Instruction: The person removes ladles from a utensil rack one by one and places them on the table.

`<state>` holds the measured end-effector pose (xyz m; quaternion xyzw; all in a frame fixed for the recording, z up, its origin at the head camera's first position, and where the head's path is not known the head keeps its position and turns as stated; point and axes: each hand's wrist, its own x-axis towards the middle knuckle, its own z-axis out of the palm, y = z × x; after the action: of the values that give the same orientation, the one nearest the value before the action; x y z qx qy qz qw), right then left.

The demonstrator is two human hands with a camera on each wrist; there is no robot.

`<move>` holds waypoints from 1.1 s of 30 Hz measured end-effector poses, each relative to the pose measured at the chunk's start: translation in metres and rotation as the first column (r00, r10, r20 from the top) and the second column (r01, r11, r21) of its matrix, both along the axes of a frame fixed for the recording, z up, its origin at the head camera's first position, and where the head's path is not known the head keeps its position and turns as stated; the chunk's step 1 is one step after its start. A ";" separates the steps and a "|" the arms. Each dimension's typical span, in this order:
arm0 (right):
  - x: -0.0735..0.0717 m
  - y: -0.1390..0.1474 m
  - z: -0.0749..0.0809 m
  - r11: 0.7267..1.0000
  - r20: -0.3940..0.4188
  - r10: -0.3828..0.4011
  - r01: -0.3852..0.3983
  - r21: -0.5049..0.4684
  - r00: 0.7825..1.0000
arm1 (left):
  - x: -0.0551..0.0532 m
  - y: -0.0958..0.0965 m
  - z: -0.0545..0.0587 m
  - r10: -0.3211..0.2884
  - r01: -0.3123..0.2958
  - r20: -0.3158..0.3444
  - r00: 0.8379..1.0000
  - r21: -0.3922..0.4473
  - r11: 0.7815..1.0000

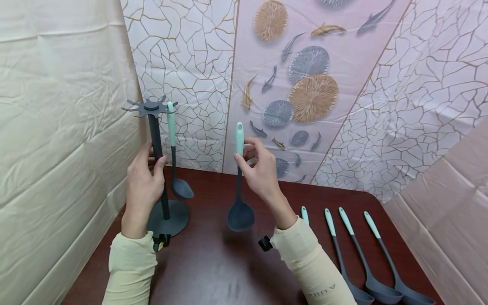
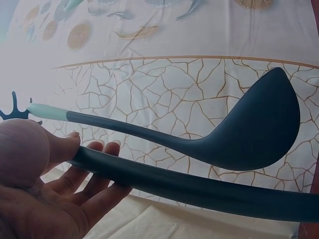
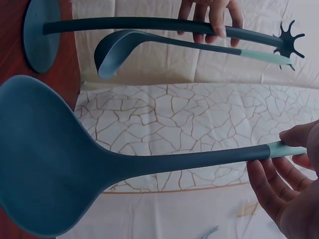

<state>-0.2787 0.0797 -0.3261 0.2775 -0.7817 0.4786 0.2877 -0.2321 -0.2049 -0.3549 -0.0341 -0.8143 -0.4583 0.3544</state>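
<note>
A dark utensil stand with a round base and a ring of hooks on top is at the left of the table. My left hand grips its post at mid height. From one hook hangs a ladle with a mint-green handle, seen close in the left wrist view. My right hand pinches a second ladle by its mint handle, bowl down, upright to the right of the stand. In the right wrist view its dark bowl fills the left side.
Several more mint-handled ladles lie on the dark red table at the right, one partly hidden behind my right sleeve. A patterned cloth hangs behind the table, and a cream cloth hangs at the left.
</note>
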 end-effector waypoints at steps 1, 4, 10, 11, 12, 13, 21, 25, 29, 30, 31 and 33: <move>-0.001 0.002 -0.001 1.000 0.002 -0.003 0.003 -0.003 1.000 | 0.000 0.000 0.000 0.000 0.000 -0.002 1.000 0.000 1.000; -0.002 0.006 -0.001 1.000 0.005 -0.002 0.002 -0.008 1.000 | 0.000 0.000 -0.001 0.001 -0.001 -0.007 1.000 0.001 1.000; -0.002 0.014 -0.004 1.000 0.030 0.001 -0.001 -0.008 1.000 | 0.000 0.001 -0.001 0.014 -0.014 -0.006 1.000 -0.002 1.000; -0.001 0.015 -0.004 1.000 0.035 -0.002 0.002 -0.006 0.999 | -0.001 0.001 -0.002 0.016 -0.016 -0.004 1.000 -0.003 1.000; -0.001 0.016 -0.004 1.000 0.039 -0.004 0.004 -0.007 0.999 | -0.001 0.001 -0.002 0.020 -0.020 -0.003 1.000 -0.005 1.000; -0.001 0.018 -0.004 1.000 0.040 -0.007 0.007 -0.008 0.999 | -0.001 0.001 -0.002 0.021 -0.021 -0.003 1.000 -0.005 1.000; -0.005 0.030 -0.009 0.999 0.027 -0.033 0.033 -0.001 0.999 | 0.000 0.001 -0.002 0.016 -0.016 -0.002 1.000 0.002 1.000; -0.007 0.037 -0.013 0.999 0.034 -0.046 0.046 0.002 0.998 | 0.000 0.001 -0.001 0.008 -0.008 -0.012 1.000 0.009 1.000; -0.008 0.043 -0.016 0.998 0.049 -0.067 0.066 0.014 0.997 | 0.000 0.001 -0.001 0.006 -0.006 -0.018 1.000 0.012 1.000; -0.008 0.044 -0.016 0.997 0.054 -0.072 0.071 0.017 0.996 | -0.001 0.001 -0.001 0.007 -0.007 -0.018 1.000 0.012 1.000; -0.008 0.045 -0.017 0.997 0.058 -0.079 0.078 0.020 0.995 | -0.001 0.001 -0.001 0.009 -0.009 -0.016 1.000 0.009 1.000; -0.008 0.048 -0.018 0.996 0.070 -0.091 0.090 0.022 0.993 | -0.001 0.001 -0.001 0.012 -0.011 -0.015 1.000 0.005 1.000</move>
<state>-0.2870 0.1277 -0.3443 0.2274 -0.8078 0.4670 0.2787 -0.2328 -0.2040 -0.3563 -0.0319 -0.8107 -0.4582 0.3631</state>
